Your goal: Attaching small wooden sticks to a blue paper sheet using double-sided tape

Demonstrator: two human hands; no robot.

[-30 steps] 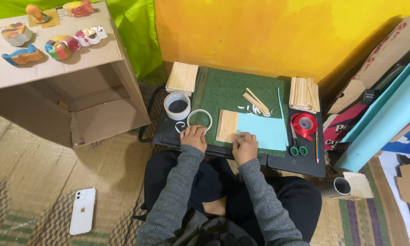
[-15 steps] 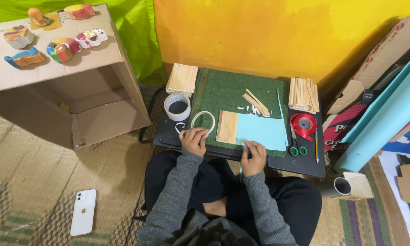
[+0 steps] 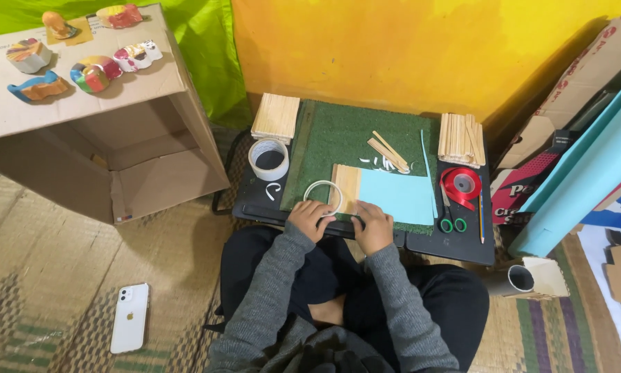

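Note:
My left hand [image 3: 310,218] rests at the near edge of a low black table [image 3: 455,245], its fingers curled over the near side of a thin white ring [image 3: 322,196]. My right hand [image 3: 373,225] sits close beside it. Its bent fingertips touch the near edge of a small wooden stick panel [image 3: 345,186], which is partly covered by a light blue paper sheet [image 3: 397,197]. Whether the right hand grips anything is hidden by its fingers. Both the panel and the paper lie on a green turf mat [image 3: 352,141].
On the table are a white tape roll [image 3: 269,159], stick stacks [image 3: 276,117] [image 3: 461,138], loose sticks [image 3: 388,150], a red ribbon roll [image 3: 461,185], green scissors [image 3: 452,220] and a pencil [image 3: 481,220]. An open cardboard box [image 3: 117,148] stands left, a white phone [image 3: 129,318] lies on the woven floor mat, and a teal board [image 3: 580,179] leans right.
The white ring has slid right and nearer to me under my left hand. My right hand has moved left along the table's near edge, closing up to the left hand.

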